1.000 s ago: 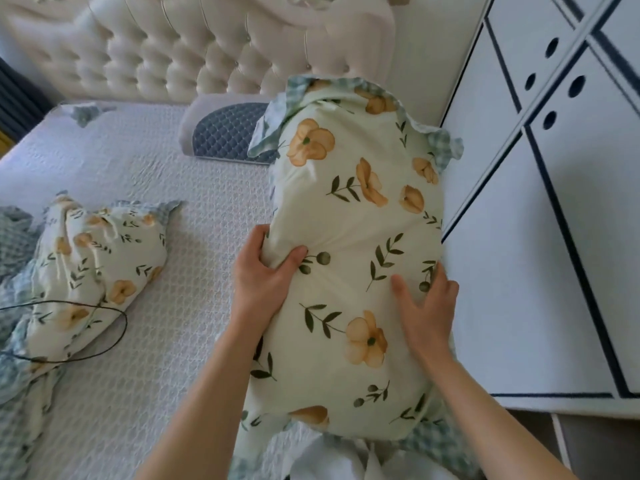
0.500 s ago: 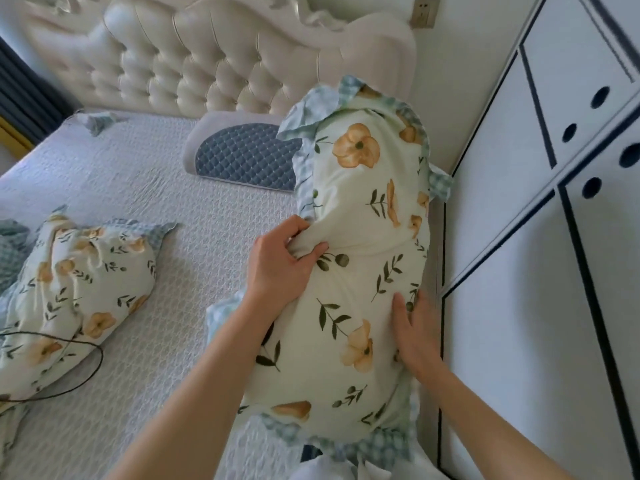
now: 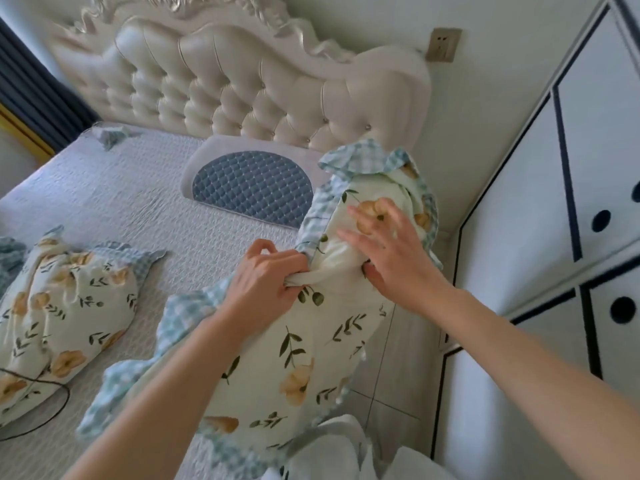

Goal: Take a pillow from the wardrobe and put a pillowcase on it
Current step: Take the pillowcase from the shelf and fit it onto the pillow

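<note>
A pillow inside a cream floral pillowcase with a blue checked frill stands on end at the bed's right edge, tilted toward the headboard. My left hand pinches a fold of the pillowcase at its left side, about halfway up. My right hand rests flat on the upper part of the pillow with fingers spread, holding nothing. The white wardrobe with dark trim and round holes fills the right side, its doors shut.
A second floral pillow lies at the left on the white quilted bed, with a black cable looped over it. A blue quilted cushion leans against the tufted headboard. White cloth bunches at the bottom edge.
The pillow has turned edge-on and tipped toward the headboard. My left hand has moved from flat contact to a pinch on the fabric; my right hand has slid up to the pillow's top.
</note>
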`<state>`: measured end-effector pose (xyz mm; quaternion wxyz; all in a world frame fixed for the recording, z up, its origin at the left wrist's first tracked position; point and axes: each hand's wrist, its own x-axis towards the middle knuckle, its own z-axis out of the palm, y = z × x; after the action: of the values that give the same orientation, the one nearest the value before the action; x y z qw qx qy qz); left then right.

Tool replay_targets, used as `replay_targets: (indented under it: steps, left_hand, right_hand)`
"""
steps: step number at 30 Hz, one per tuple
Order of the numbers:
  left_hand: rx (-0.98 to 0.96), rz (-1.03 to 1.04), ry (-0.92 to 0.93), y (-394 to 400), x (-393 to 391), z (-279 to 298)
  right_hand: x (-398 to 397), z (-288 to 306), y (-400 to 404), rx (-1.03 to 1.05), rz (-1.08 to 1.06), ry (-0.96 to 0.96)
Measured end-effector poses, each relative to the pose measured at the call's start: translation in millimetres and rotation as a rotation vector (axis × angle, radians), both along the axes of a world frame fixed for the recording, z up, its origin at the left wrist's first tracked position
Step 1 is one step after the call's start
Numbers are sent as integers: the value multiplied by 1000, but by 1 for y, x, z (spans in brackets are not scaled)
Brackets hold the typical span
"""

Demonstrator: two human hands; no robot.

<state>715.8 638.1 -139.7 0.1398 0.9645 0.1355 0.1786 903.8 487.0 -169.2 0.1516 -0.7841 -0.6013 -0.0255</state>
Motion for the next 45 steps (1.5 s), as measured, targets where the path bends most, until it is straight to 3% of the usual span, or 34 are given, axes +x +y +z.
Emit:
replay_targets:
  steps: [12, 21, 33, 39, 45]
  left_hand:
    - [72, -107, -60, 103, 105, -40]
    - [109, -200, -18, 182, 184, -44]
    - [25, 47, 160, 265, 227, -85]
    - [-39, 168, 243, 344, 271, -99]
    - [-257, 278, 401, 441, 336, -113]
  right_hand:
    - [129, -32, 107, -264, 212, 6]
    - [208, -14, 216, -415, 373, -286]
    - [262, -72, 305, -267, 439, -117]
    - [297, -90, 391, -423, 417, 14]
    - [345, -113, 484, -622, 412, 174]
